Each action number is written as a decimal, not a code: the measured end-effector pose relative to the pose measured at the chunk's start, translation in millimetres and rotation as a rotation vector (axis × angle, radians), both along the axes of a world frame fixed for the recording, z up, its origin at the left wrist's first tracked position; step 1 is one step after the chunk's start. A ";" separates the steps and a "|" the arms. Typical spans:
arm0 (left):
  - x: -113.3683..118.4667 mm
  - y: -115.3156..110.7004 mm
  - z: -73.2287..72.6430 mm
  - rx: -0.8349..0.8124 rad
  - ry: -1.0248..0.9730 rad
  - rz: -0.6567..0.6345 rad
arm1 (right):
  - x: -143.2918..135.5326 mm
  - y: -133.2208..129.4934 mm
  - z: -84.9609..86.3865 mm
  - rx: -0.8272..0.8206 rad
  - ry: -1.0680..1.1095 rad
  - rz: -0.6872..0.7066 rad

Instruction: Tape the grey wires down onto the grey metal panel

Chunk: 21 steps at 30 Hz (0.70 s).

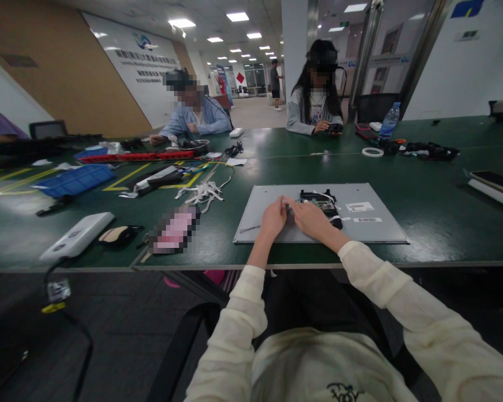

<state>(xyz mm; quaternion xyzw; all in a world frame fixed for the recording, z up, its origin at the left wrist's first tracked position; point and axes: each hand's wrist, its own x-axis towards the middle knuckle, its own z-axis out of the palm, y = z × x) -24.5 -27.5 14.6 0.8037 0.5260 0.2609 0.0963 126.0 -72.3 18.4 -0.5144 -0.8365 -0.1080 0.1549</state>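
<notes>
A flat grey panel [385, 223] lies on the table in front of me, with white labels on its right part. Near its middle sits a black housing with a circuit board [324, 205], crossed by white strips. My left hand [274, 218] and my right hand [312, 219] meet over the panel, left of this board. Their fingertips are pinched together around something small and hidden. A thin grey wire [248, 229] runs out on the panel to the left of my left hand. My right hand covers part of the panel beside the housing.
To the left lie a phone [175, 230], a white power bank [79, 234], white strips [207, 192] and a blue tray [77, 180]. A tape roll [373, 152] and a water bottle [389, 121] stand farther right. Two people sit across the table.
</notes>
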 end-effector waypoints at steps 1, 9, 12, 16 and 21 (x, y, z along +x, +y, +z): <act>0.4 0.0 0.3 0.011 0.027 0.001 | 0.3 -0.1 0.4 0.000 0.002 0.005; 2.3 2.9 -2.1 0.051 0.047 -0.034 | -2.3 -4.1 5.9 -0.038 -0.007 -0.010; 1.7 2.6 -1.3 0.060 0.046 -0.079 | -3.2 -5.2 6.9 -0.044 -0.021 -0.009; 1.4 0.1 1.6 0.079 0.067 -0.090 | -3.1 -4.6 6.5 -0.050 -0.033 -0.004; 1.3 -0.7 1.8 0.067 0.071 -0.009 | -2.4 -3.0 5.3 -0.038 -0.007 0.041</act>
